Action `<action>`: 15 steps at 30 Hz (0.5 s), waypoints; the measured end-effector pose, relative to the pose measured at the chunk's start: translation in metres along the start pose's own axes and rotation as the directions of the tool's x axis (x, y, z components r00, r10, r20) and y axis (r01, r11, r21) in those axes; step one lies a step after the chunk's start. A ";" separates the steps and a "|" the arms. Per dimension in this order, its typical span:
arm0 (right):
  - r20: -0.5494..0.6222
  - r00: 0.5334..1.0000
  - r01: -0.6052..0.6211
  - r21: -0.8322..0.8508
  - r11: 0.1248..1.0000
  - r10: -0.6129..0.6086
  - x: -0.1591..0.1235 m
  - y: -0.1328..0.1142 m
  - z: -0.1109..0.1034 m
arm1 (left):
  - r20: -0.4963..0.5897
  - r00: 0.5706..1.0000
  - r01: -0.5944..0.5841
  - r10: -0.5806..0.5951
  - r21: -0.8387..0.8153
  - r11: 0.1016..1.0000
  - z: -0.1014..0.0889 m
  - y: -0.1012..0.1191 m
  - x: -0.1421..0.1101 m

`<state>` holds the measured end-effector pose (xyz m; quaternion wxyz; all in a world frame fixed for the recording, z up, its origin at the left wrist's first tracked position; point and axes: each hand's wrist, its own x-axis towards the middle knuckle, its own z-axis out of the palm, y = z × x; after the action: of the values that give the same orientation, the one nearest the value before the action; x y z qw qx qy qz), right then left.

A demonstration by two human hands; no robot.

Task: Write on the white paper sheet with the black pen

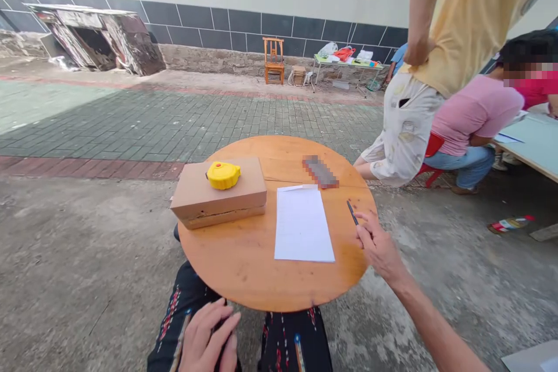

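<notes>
A round wooden table (244, 267) stands in front of me. On it lie a white sheet of paper (302, 224), a flat cardboard box (218, 193) with a yellow tape measure (223, 175) on top, and a blurred dark object (321, 171). My right hand (378, 243) rests at the table's right edge, its fingers curled on a dark pen (352, 213). My left hand (208, 338) lies flat on my thigh below the table, fingers stretched out, holding nothing.
Two people are close at the right: one stands bent in a yellow shirt (471, 17), one sits in pink (475, 110) at another table (534, 145). A bottle (510, 224) lies on the concrete. A wooden chair (274, 61) and a small table (346, 64) stand by the far wall.
</notes>
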<state>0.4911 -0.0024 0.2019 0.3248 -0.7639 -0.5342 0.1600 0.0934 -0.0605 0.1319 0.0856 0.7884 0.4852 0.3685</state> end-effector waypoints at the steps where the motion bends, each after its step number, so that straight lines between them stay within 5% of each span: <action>1: 0.021 1.000 -0.023 0.154 0.988 0.020 -0.014 -0.001 -0.004 | 0.022 0.999 -0.045 0.046 -0.026 0.999 0.003 0.012 0.012; 4: 0.137 0.988 -0.133 0.488 0.863 0.074 -0.052 -0.007 -0.016 | 0.106 0.976 -0.183 0.193 -0.099 0.978 0.015 0.042 0.047; 7: 0.161 0.980 -0.191 0.639 0.745 0.114 -0.080 -0.016 -0.021 | 0.184 0.962 -0.187 0.203 -0.105 0.977 0.031 0.064 0.078; 15: -0.186 0.929 -0.092 0.722 0.686 0.320 -0.123 -0.001 0.010 | 0.421 0.902 -0.118 0.091 0.038 0.992 0.056 0.072 0.113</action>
<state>0.4375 -0.1116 0.1825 0.6462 -0.6535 -0.2876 0.2697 0.2106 0.0088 0.1837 0.1433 0.8761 0.4239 0.1797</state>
